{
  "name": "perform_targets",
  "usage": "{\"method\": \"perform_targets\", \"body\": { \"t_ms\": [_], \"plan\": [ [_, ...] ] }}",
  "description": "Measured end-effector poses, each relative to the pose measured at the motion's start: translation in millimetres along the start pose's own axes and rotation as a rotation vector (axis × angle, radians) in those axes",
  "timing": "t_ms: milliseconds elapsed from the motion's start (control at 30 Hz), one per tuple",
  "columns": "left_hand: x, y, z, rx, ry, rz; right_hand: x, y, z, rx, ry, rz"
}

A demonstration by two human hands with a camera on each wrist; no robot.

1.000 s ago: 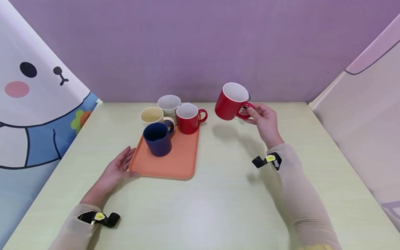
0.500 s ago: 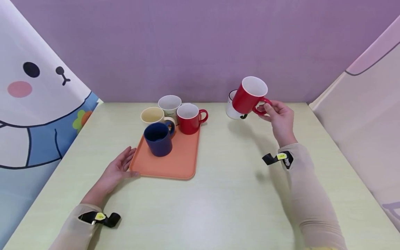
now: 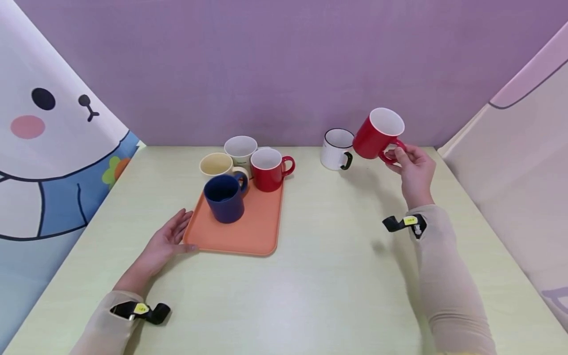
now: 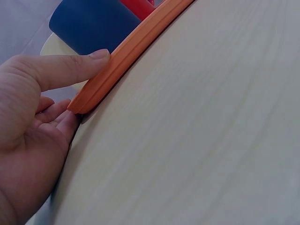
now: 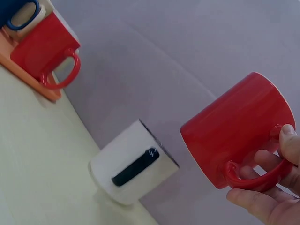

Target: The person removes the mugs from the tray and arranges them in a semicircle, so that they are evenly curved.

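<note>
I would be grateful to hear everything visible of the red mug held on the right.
The red mug is glossy, ceramic-looking and white inside, with a red loop handle. It hangs tilted above the table, mouth toward the upper right in the head view, apart from the black-handled mug. The right grip holds its handle.

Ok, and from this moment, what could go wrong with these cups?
The glossy red cylindrical mug is tilted in the air, and the right grip holds it only by its handle, so it might slip or swing. The white cylindrical mug with black rim stands close by and could be knocked. On the orange rectangular tray, the other red mug has its handle past the edge, so something might catch it.
</note>
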State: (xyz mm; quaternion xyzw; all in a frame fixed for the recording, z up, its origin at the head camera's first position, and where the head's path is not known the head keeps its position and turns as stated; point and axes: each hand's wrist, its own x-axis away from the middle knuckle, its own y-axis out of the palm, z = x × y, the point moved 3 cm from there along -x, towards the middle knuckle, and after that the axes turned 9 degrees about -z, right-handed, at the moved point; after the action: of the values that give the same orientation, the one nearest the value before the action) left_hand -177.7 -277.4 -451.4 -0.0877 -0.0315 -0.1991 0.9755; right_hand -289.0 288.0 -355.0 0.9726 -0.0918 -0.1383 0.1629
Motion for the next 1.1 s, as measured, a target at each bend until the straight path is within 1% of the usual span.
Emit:
{"method": "perform_targets", "body": {
  "t_ms": [333,533,800,1000,1100],
  "plan": [
    [1.0,2.7,1.6,0.017,0.034,0.003,-1.4,-20,10,0.041,0.033,0.08],
    [2.1,3.0,3.6,0.009,0.01,0.009,0.6,-28,21,0.075,0.064,0.106],
    [2.1,2.1,1.1,-0.014,-0.014,0.015,4.1,-32,38,0.145,0.093,0.121],
    [2.5,2.9,2.0,-0.009,-0.004,0.016,5.8,-31,49,0.161,0.11,0.127],
    [2.7,2.6,3.0,-0.009,0.004,0.015,6.4,-31,54,0.179,0.132,0.128]
  ]
}}
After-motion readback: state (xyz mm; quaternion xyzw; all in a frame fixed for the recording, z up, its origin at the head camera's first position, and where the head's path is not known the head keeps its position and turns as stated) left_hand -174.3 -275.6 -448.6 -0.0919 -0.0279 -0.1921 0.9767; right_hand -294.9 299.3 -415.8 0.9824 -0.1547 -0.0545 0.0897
